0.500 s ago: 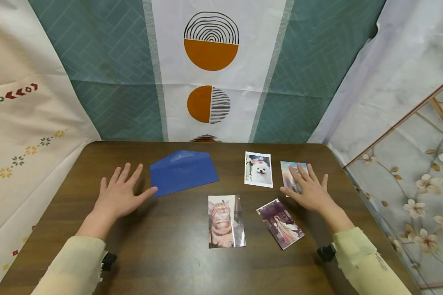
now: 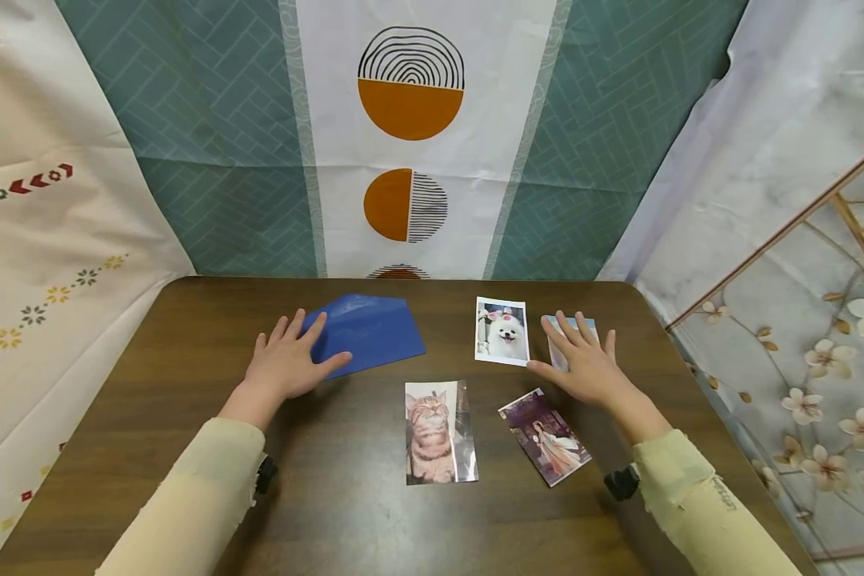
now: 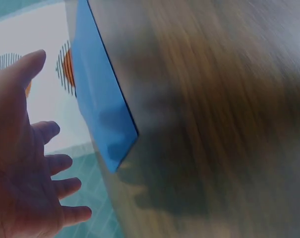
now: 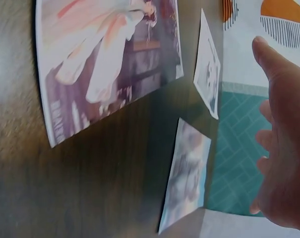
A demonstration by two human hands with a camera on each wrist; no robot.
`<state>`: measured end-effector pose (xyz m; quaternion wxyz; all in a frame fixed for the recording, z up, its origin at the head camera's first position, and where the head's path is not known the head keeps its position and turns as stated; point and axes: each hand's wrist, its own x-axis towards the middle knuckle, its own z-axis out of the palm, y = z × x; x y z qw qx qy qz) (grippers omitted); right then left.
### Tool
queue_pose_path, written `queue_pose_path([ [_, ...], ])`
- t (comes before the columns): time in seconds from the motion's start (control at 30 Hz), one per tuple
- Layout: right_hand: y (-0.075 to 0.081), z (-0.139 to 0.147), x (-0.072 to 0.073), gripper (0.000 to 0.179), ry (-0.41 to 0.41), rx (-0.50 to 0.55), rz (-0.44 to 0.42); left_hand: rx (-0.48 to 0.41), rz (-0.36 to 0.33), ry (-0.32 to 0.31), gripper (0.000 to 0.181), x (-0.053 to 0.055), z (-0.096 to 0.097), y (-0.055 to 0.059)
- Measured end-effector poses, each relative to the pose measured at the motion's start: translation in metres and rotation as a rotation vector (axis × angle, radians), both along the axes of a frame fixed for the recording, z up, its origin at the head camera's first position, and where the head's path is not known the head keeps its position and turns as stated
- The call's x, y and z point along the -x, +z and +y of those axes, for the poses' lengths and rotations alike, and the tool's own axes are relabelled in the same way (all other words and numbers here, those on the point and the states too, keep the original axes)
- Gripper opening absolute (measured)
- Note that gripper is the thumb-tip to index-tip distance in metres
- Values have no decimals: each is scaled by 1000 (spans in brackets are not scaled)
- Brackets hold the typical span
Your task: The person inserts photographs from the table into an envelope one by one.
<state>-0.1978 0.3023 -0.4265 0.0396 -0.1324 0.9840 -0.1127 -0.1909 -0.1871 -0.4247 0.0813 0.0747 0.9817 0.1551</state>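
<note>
My left hand (image 2: 288,364), fingers spread, hovers over the left end of a blue envelope (image 2: 374,332). In the left wrist view that hand (image 3: 21,163) stands apart from the envelope (image 3: 105,99), whose shadowed corner lies on the wood. My right hand (image 2: 590,368) is spread above a pale blue photo (image 2: 588,325) and hides much of it. The right wrist view shows this photo (image 4: 185,173) flat on the table, with the hand (image 4: 288,144) clear of it. Left of it lies a photo of a white dog (image 2: 502,332). Neither hand holds anything.
A photo of a striped cat (image 2: 432,436), with a glossy clear strip on its right side, lies mid-table. Right of it, a photo of a figure in a long dress (image 2: 546,438) lies tilted. Patterned cloth (image 2: 403,120) hangs behind the brown wooden table (image 2: 346,528).
My left hand has moved right, from beside the envelope to over its left end. The right hand has shifted slightly left and forward. Envelope and photos stay where they were.
</note>
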Motion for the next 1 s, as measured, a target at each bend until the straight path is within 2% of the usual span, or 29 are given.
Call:
queue_pose_path([
  [0.37, 1, -20, 5, 93, 34, -12, 18, 47, -54, -50, 91, 18, 34, -10],
  [0.6, -3, -33, 8, 91, 64, 0, 49, 50, -83, -76, 84, 17, 52, -12],
  [1.0, -9, -54, 15, 93, 93, 2, 39, 81, -150, -70, 79, 17, 62, -18],
])
